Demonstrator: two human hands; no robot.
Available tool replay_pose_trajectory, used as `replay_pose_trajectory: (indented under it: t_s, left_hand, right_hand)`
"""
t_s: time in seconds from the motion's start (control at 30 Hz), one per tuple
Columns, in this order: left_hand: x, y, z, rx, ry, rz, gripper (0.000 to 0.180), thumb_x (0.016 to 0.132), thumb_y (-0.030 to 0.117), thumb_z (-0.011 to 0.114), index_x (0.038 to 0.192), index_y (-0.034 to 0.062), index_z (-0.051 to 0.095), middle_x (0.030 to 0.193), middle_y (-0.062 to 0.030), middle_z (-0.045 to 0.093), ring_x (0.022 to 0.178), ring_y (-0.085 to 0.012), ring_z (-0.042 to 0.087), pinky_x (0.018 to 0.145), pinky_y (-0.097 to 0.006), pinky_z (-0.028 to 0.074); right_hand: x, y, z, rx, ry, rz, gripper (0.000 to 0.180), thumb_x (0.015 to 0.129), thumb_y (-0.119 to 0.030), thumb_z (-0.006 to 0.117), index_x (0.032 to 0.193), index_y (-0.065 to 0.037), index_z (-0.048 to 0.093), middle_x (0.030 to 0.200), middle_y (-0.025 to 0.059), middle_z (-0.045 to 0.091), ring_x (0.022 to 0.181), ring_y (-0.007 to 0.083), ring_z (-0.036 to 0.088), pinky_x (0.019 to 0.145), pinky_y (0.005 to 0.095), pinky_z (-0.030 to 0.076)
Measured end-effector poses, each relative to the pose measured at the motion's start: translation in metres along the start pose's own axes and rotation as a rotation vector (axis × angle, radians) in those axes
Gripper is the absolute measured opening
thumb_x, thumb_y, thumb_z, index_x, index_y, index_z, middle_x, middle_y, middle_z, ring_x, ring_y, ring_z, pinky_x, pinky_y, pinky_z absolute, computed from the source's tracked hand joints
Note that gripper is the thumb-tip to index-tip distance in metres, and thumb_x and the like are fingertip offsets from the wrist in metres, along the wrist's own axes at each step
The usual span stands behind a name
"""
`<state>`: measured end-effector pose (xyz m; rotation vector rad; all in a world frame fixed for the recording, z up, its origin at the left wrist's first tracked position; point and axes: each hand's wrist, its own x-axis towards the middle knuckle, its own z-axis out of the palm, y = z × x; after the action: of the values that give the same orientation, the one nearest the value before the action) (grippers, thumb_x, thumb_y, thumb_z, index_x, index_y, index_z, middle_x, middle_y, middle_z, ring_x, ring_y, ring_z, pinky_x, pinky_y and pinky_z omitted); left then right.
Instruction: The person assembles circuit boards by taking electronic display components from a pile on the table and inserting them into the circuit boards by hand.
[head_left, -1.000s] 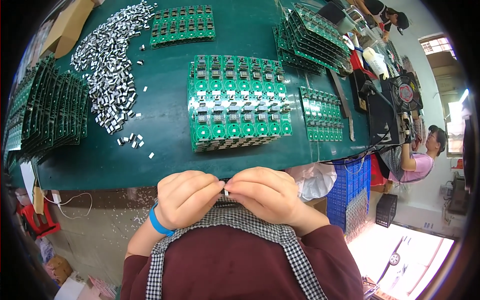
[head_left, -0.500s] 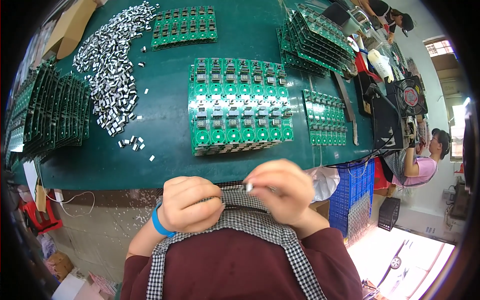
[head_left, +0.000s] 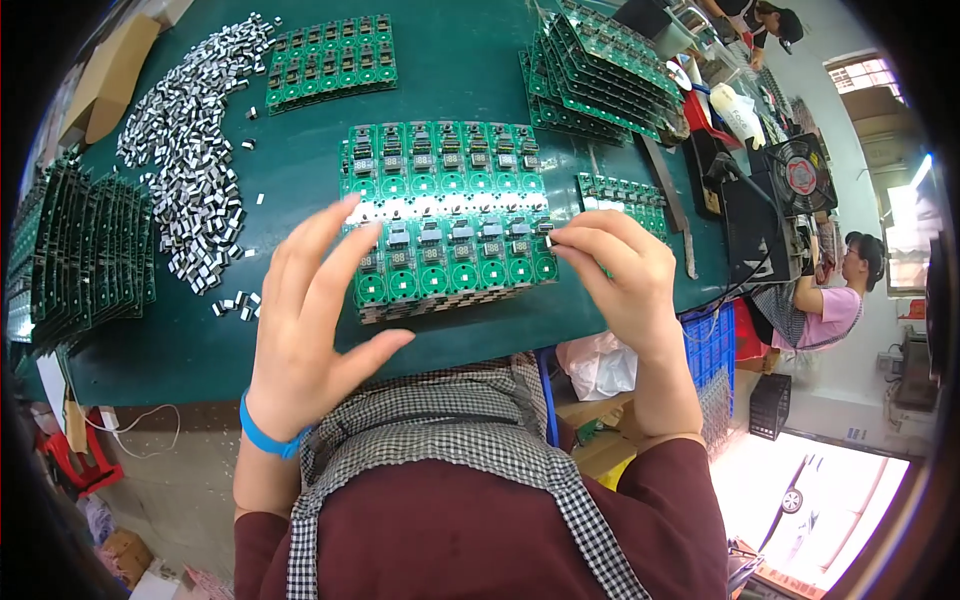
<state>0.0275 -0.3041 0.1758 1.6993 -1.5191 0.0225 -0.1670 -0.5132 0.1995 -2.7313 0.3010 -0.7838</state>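
Both hands have risen from the lap, where they were pinched together against the checked apron half a second ago, and now reach out over the green counter (head_left: 300, 160). Since then the right hand (head_left: 612, 268) has travelled furthest: it now sits at the right end of the stack of green circuit-board panels (head_left: 445, 215), with thumb and forefinger closed on a small silvery component (head_left: 547, 238) held right at the panel's right edge, in the nearer row of boards. That part lies just ahead of and to the left of the fingertips, touching or almost touching the board; I cannot tell which. The stack's long axis runs left to right across the counter, so the rows stretch away leftward from the right hand.

Left hand (head_left: 310, 300) hovers spread, fingers apart and holding nothing, over the left near corner of the same stack, with the fingertips just above the boards. Of the two, the right hand is plainly the nearer to the component. A heap of loose silvery parts (head_left: 190, 170) lies well apart to the left.
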Motion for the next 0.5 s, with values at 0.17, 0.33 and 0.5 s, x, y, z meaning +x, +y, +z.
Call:
replay_pose_trajectory:
  t_s: [0.17, 0.33, 0.5]
  left_hand:
    - [0.0093, -0.0106, 0.0095, 0.131, -0.086, -0.031, 0.082, 0.060, 0.020, 0.082, 0.133, 0.0045, 0.048, 0.134, -0.0131, 0.049, 0.121, -0.0333, 0.047, 0.100, -0.045, 0.038]
    - [0.0098, -0.0120, 0.0120, 0.100, -0.066, -0.051, 0.082, 0.059, 0.019, 0.082, 0.133, 0.0045, 0.048, 0.129, -0.0129, 0.052, 0.119, -0.0328, 0.048, 0.100, -0.045, 0.038]
    - [0.0124, -0.0119, 0.0103, 0.162, -0.067, -0.019, 0.081, 0.060, 0.020, 0.082, 0.132, 0.0045, 0.048, 0.129, -0.0127, 0.053, 0.118, -0.0321, 0.049, 0.099, -0.044, 0.038]
  right_hand:
    - [0.0036, -0.0019, -0.0005, -0.026, -0.027, -0.040, 0.019, 0.069, 0.002, 0.073, 0.086, -0.003, 0.068, 0.083, 0.0082, 0.064, 0.071, 0.0232, 0.064, 0.061, 0.0300, 0.051]
    - [0.0070, -0.0002, -0.0002, -0.048, -0.056, -0.073, 0.013, 0.073, -0.003, 0.071, 0.085, -0.005, 0.065, 0.081, 0.0062, 0.062, 0.070, 0.0235, 0.063, 0.058, 0.0328, 0.051]
    - [0.0030, 0.0014, 0.0027, -0.044, -0.049, -0.068, 0.012, 0.073, -0.003, 0.071, 0.084, -0.005, 0.065, 0.081, 0.0057, 0.062, 0.070, 0.0231, 0.063, 0.058, 0.0323, 0.051]
